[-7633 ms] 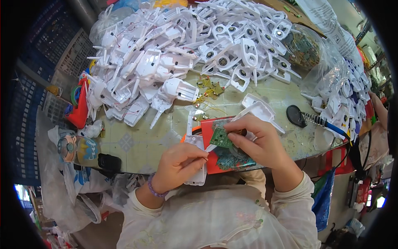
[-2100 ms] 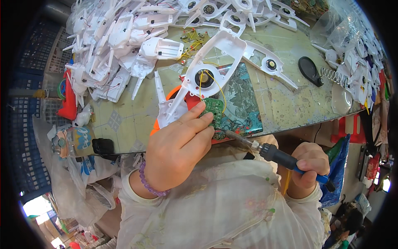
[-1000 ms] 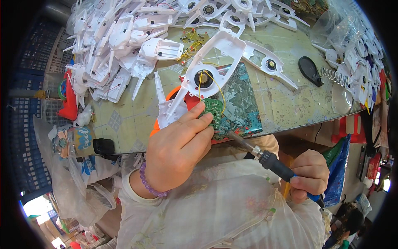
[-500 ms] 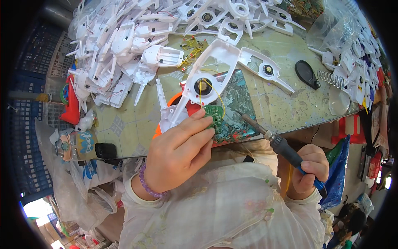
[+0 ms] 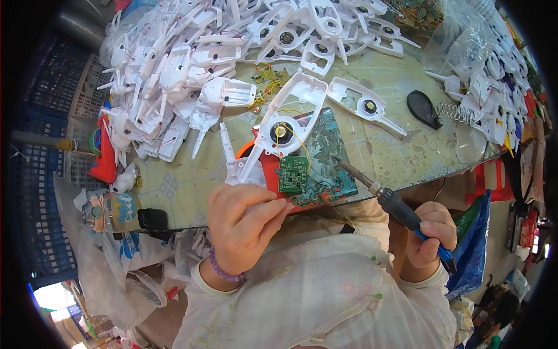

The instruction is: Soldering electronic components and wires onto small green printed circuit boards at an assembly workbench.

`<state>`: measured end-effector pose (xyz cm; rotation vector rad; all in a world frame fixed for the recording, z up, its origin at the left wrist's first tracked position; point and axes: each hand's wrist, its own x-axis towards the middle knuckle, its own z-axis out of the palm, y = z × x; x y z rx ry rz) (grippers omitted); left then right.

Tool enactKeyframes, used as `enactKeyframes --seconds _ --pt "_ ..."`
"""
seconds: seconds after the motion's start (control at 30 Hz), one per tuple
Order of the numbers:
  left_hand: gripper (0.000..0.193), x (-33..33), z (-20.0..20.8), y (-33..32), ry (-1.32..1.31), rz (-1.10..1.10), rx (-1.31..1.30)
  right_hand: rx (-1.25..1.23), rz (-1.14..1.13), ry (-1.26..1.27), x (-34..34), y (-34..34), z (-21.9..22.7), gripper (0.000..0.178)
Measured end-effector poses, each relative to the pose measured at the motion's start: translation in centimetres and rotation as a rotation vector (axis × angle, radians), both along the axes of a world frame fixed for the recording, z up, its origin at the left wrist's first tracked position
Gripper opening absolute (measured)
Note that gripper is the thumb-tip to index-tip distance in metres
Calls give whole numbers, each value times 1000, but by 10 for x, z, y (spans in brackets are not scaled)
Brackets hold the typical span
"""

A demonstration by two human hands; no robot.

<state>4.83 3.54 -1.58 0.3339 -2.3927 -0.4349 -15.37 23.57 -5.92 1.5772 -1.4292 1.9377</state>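
My right hand [image 5: 430,234] grips a soldering iron [image 5: 400,210] by its blue-and-black handle. The iron's tip points up and left, over a dark teal patterned pad [image 5: 343,166]. My left hand [image 5: 243,224] has its fingertips pinched together just below a green circuit board [image 5: 293,174]; whatever may be between them cannot be made out. Thin yellow wires run from the board area to a round speaker [image 5: 282,133] set in a white plastic housing [image 5: 265,132]. Another white housing piece [image 5: 381,110] with a speaker lies to the right.
White housings [image 5: 174,70] are heaped along the far left and back of the table [image 5: 401,157]. More housings [image 5: 494,99] pile up at the right, by a coil spring [image 5: 456,112] and a black oval part [image 5: 423,109]. A jar [image 5: 107,210] and a black object [image 5: 152,219] sit at the left edge.
My left hand has let go of the circuit board and drawn back down toward me, its fingers now pinched. The board now lies fully in view. The right hand with the iron has barely moved.
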Motion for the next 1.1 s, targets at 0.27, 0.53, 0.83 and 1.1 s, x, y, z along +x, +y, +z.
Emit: enactKeyframes --seconds 0.27,0.53,0.83,1.1 --pt "34 10 -21 2 167 97 -40 30 40 -36 3 -2 -1 28" --pt "32 -3 -4 1 3 16 -115 52 64 -52 3 -2 -5 27" --pt "25 -21 11 -8 -161 -169 -187 56 86 -68 3 1 -4 27" --pt "23 -25 23 -4 -227 -139 -78 61 94 -121 1 4 1 28"
